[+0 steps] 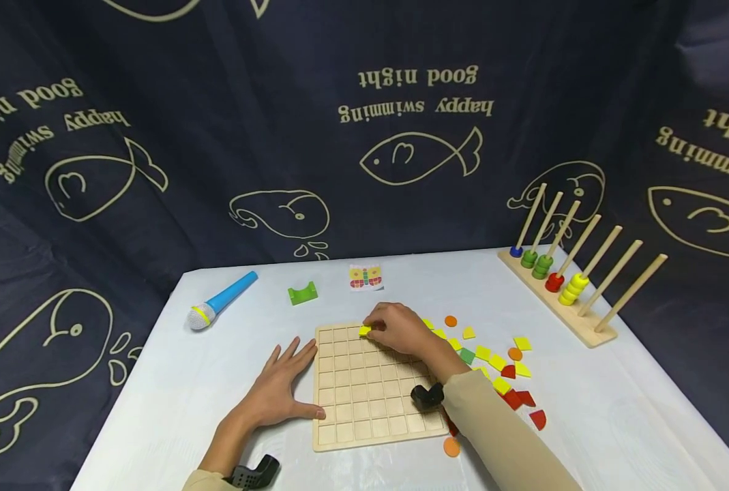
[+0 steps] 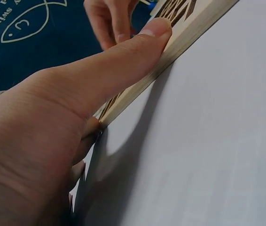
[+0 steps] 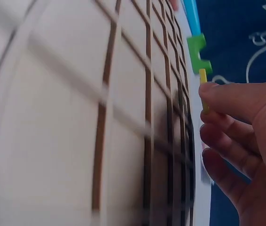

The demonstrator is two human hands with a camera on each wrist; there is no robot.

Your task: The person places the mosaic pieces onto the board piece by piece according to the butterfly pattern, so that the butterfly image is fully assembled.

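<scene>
A square wooden grid board (image 1: pixel 361 395) lies flat on the table. My right hand (image 1: pixel 397 329) pinches a small yellow tile (image 1: pixel 364 331) between thumb and fingers over the far row of the board. In the right wrist view the same yellow tile (image 3: pixel 203 75) stands on edge in the pinch, apart from the grid. My left hand (image 1: pixel 280 389) lies spread at the board's left side, its thumb on the near left edge. Seen from the left wrist, that thumb (image 2: pixel 123 59) presses on the wooden rim (image 2: pixel 170 56).
Loose yellow, red, orange and green tiles (image 1: pixel 467 355) lie right of the board, partly behind the right arm. Behind the board are a butterfly pattern card (image 1: pixel 365 278) and a green notched piece (image 1: pixel 303 294). A toy microphone (image 1: pixel 223 300) lies left; a bead-and-peg rack (image 1: pixel 560 307) stands right.
</scene>
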